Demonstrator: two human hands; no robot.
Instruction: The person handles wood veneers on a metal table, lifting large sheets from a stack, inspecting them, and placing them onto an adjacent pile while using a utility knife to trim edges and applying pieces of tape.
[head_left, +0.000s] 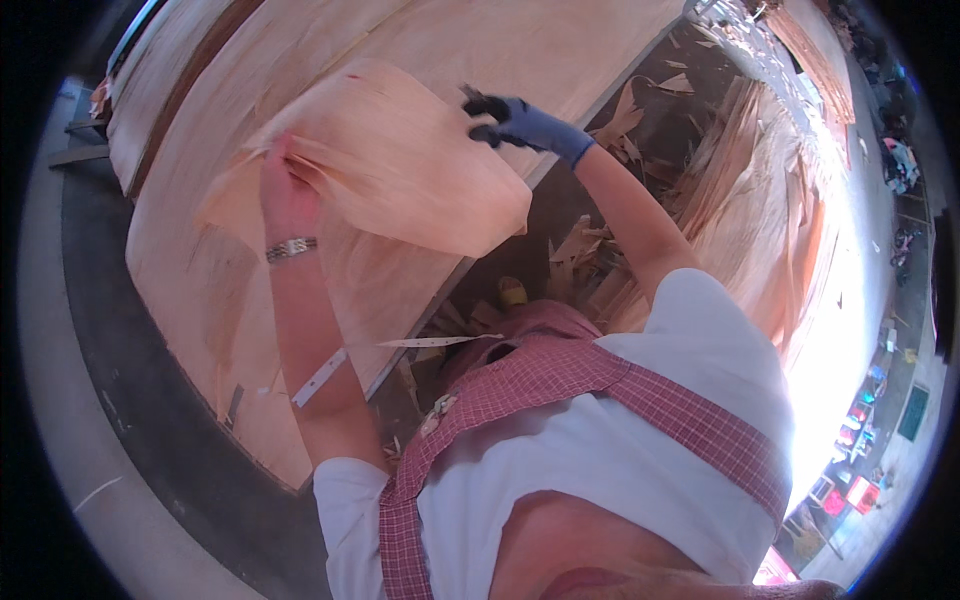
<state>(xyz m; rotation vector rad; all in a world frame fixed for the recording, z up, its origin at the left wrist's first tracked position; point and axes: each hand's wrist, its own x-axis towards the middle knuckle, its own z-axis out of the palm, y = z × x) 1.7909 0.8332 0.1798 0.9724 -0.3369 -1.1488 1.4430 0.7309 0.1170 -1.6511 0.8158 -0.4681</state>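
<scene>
My left hand [288,200], bare and wearing a metal-band watch [291,249], is closed on the bunched left end of a thin wood veneer sheet [420,165]. The sheet bulges and curls above a broad, pale layer of veneer [185,270]. My right hand [508,122] is in a blue glove with dark fingertips. It hovers just off the sheet's right side, fingers apart, with nothing visible in them. A narrow pale strip with marks [320,377] crosses my left forearm.
Beyond a straight edge to the right, torn veneer scraps [625,120] litter the dark floor. A tall pile of veneer sheets [755,200] stands at the right, partly in glaring light. Another veneer stack [185,75] is at the far left. Small colourful items [860,420] lie at the far right.
</scene>
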